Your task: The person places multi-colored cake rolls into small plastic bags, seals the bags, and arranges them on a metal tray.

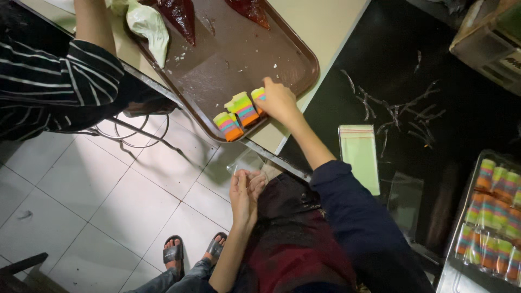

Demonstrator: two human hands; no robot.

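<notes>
Reaching across to the brown tray (pixel 293 59), the right hand (pixel 278 100) closes its fingers on a rainbow-layered cake slice (pixel 258 96) at the tray's near edge. The grip looks like a pinch from above, though the fingertips are hidden behind the hand. Two more slices stand just beside it on the tray: a middle slice (pixel 243 108) and an end slice (pixel 228 126), all three in a short row, touching or nearly so. These pieces look soft and sticky, so a light hold on the sides, lifting straight up and away from the neighbour, would likely keep the layers from smearing or pulling apart.

The left hand (pixel 244 194) waits low over the lap, holding a clear plastic wrapper (pixel 244 169) that is hard to make out; its fingers are curled around the film. Holding the wrapper's mouth open and steady would make sliding a slice in easier.

The tray otherwise carries crumbs, two dark red glossy bags (pixel 179 16) at its far end, and a pale green cloth (pixel 146 27) over its rim. A stack of empty sleeves (pixel 359 154) lies on the dark table (pixel 396 49). A metal tray (pixel 453 271) at the right holds rows of wrapped slices (pixel 494 217). Another person's striped sleeve (pixel 59 81) shows at the upper left.
</notes>
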